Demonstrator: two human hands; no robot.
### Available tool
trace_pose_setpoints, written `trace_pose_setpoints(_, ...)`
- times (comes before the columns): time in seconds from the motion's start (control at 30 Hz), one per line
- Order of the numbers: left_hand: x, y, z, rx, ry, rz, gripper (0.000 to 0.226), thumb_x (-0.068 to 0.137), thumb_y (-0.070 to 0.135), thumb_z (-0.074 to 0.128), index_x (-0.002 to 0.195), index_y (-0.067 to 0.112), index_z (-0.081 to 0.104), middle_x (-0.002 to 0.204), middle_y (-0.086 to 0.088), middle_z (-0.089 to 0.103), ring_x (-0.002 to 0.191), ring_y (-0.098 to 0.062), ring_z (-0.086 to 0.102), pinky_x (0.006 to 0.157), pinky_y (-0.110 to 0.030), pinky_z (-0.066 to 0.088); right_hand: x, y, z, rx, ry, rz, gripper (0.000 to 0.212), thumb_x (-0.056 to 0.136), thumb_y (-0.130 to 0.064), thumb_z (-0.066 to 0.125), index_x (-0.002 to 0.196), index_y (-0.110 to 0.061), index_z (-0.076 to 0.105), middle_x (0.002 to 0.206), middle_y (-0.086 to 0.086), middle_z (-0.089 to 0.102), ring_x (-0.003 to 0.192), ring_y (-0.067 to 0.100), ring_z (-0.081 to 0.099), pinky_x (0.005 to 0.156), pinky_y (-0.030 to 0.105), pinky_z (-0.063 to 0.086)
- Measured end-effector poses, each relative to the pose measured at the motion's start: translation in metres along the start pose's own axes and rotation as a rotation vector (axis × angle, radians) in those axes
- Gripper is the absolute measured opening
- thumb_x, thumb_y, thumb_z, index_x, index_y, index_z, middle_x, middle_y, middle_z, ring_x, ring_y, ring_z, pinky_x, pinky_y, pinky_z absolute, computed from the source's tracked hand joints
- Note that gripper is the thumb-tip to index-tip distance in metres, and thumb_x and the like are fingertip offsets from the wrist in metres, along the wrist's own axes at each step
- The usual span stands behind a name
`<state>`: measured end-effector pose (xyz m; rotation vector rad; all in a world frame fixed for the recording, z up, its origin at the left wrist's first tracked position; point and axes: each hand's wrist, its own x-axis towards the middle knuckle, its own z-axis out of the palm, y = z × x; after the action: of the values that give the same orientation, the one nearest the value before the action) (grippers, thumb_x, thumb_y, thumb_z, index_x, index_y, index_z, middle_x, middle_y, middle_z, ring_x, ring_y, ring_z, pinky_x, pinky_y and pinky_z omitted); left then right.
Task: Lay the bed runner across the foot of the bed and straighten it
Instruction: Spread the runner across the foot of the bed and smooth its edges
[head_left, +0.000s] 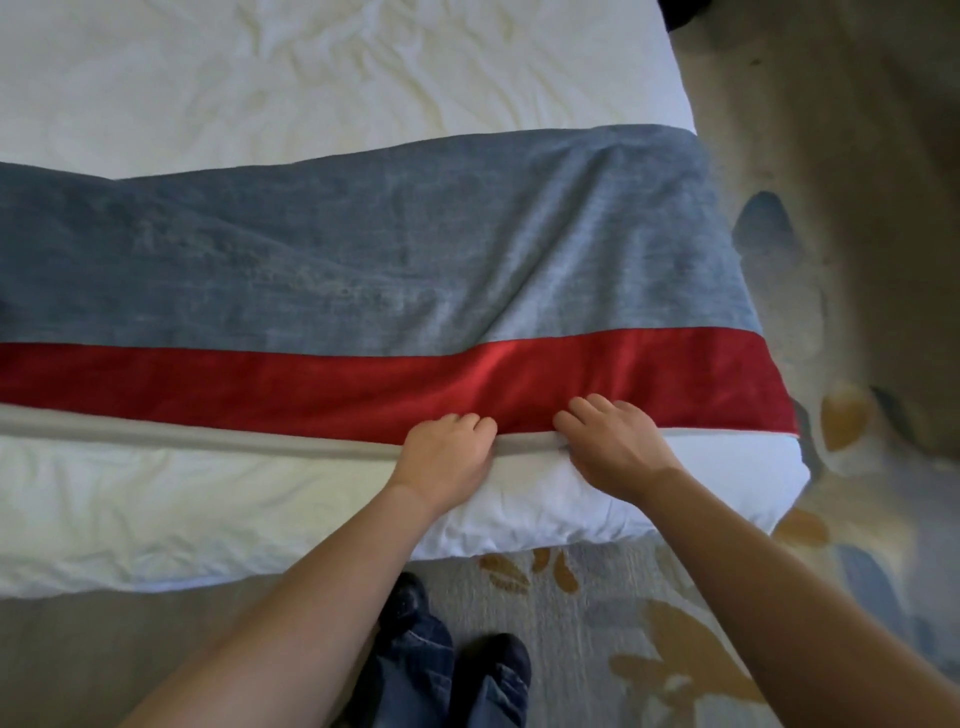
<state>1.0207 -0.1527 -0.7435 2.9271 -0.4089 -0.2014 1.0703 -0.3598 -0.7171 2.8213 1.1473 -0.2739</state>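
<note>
The bed runner (363, 260) lies across the foot of the white bed (208, 509), grey-blue on its far part with a red band and a beige hem along its near edge. Soft folds ripple the grey part left of centre. My left hand (447, 457) and my right hand (608, 441) sit side by side on the near hem, right of centre, fingers curled over the edge where red meets beige. Both grip the hem. The runner's right end hangs over the bed's right side.
The white duvet (311, 78) beyond the runner is wrinkled. Patterned carpet (857, 364) borders the bed on the right and near sides. My two dark shoes (457, 654) stand on the carpet just before the bed's foot edge.
</note>
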Motion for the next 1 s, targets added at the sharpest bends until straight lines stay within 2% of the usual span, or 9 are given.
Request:
trace_pose_setpoints(0.13, -0.006, 0.013, 0.000, 0.031, 0.014, -0.055, 0.011, 0.088, 0.023, 0.061, 0.079, 0.017, 0.059, 0.072, 0.002, 0.063, 0.064, -0.019, 0.060, 0.048, -0.031, 0.040, -0.009, 0.007, 0.005, -0.006, 0.095, -0.031, 0.038, 0.043, 0.012, 0.071, 0.069, -0.012, 0.060, 0.062, 0.002, 0.053, 0.051, 0.023, 0.051, 0.038, 0.029, 0.040)
trace_pose_setpoints(0.23, -0.016, 0.029, -0.002, 0.065, 0.018, -0.025, 0.021, 0.068, 0.019, 0.080, 0.067, 0.018, 0.058, 0.058, 0.005, 0.057, 0.050, -0.016, 0.055, 0.040, -0.027, 0.038, -0.027, 0.023, 0.007, -0.019, 0.112, -0.033, 0.036, 0.044, 0.015, 0.067, 0.068, -0.010, 0.061, 0.059, 0.004, 0.053, 0.048, 0.025, 0.050, 0.037, 0.030, 0.041)
trace_pose_setpoints(0.33, -0.019, 0.043, 0.000, 0.080, -0.001, -0.008, 0.028, 0.060, 0.018, 0.084, 0.064, 0.019, 0.057, 0.055, 0.006, 0.054, 0.047, -0.014, 0.053, 0.038, -0.024, 0.035, -0.048, 0.041, 0.009, -0.042, 0.099, 0.037, 0.037, 0.037, 0.017, 0.066, 0.063, -0.008, 0.060, 0.054, 0.006, 0.051, 0.044, 0.026, 0.049, 0.035, 0.027, 0.038)
trace_pose_setpoints(0.4, -0.017, 0.048, 0.000, 0.065, -0.027, -0.024, 0.025, 0.065, 0.019, 0.082, 0.069, 0.019, 0.057, 0.061, 0.006, 0.056, 0.052, -0.014, 0.055, 0.042, -0.026, 0.035, -0.056, 0.047, 0.011, -0.067, 0.069, 0.089, 0.042, 0.031, 0.018, 0.069, 0.063, -0.008, 0.060, 0.053, 0.007, 0.050, 0.043, 0.027, 0.050, 0.035, 0.027, 0.036)
trace_pose_setpoints(0.47, -0.016, 0.047, 0.001, 0.005, -0.050, -0.046, 0.012, 0.084, 0.025, 0.066, 0.083, 0.019, 0.055, 0.077, 0.004, 0.059, 0.071, -0.017, 0.058, 0.053, -0.028, 0.037, -0.056, 0.047, 0.012, -0.078, 0.031, 0.123, 0.044, 0.032, 0.018, 0.071, 0.065, -0.008, 0.061, 0.055, 0.006, 0.052, 0.045, 0.027, 0.052, 0.036, 0.028, 0.037)
trace_pose_setpoints(0.53, -0.019, 0.040, 0.001, -0.046, -0.047, -0.048, 0.013, 0.092, 0.032, 0.053, 0.092, 0.019, 0.053, 0.089, 0.004, 0.058, 0.083, -0.018, 0.055, 0.062, -0.030, 0.040, -0.052, 0.044, 0.013, -0.067, -0.025, 0.147, 0.038, 0.042, 0.012, 0.070, 0.072, -0.010, 0.061, 0.062, 0.005, 0.056, 0.055, 0.028, 0.057, 0.041, 0.029, 0.036)
trace_pose_setpoints(0.67, -0.031, 0.010, -0.006, -0.023, -0.027, -0.031, 0.021, 0.090, 0.041, 0.047, 0.088, 0.020, 0.052, 0.087, 0.005, 0.056, 0.081, -0.016, 0.054, 0.061, -0.029, 0.041, -0.039, 0.034, 0.013, -0.004, -0.125, 0.174, 0.022, 0.068, -0.017, 0.057, 0.090, -0.019, 0.054, 0.084, -0.002, 0.056, 0.082, 0.022, 0.057, 0.056, 0.028, 0.035)
trace_pose_setpoints(0.83, -0.049, -0.053, -0.021, 0.022, -0.002, -0.069, 0.028, 0.084, 0.047, 0.046, 0.089, 0.022, 0.055, 0.085, 0.006, 0.057, 0.079, -0.015, 0.055, 0.062, -0.031, 0.043, 0.004, -0.014, -0.003, 0.101, -0.116, 0.041, 0.026, 0.074, -0.039, 0.052, 0.094, -0.023, 0.053, 0.087, -0.005, 0.055, 0.084, 0.019, 0.054, 0.059, 0.029, 0.041)
trace_pose_setpoints(1.0, -0.068, -0.116, -0.041, 0.048, -0.049, -0.103, 0.023, 0.078, 0.035, 0.047, 0.091, 0.020, 0.060, 0.086, 0.005, 0.060, 0.081, -0.018, 0.057, 0.062, -0.033, 0.045, 0.065, -0.092, -0.017, 0.251, -0.031, -0.021, 0.027, 0.087, -0.043, 0.048, 0.101, -0.021, 0.056, 0.093, -0.003, 0.058, 0.088, 0.021, 0.056, 0.062, 0.031, 0.044)
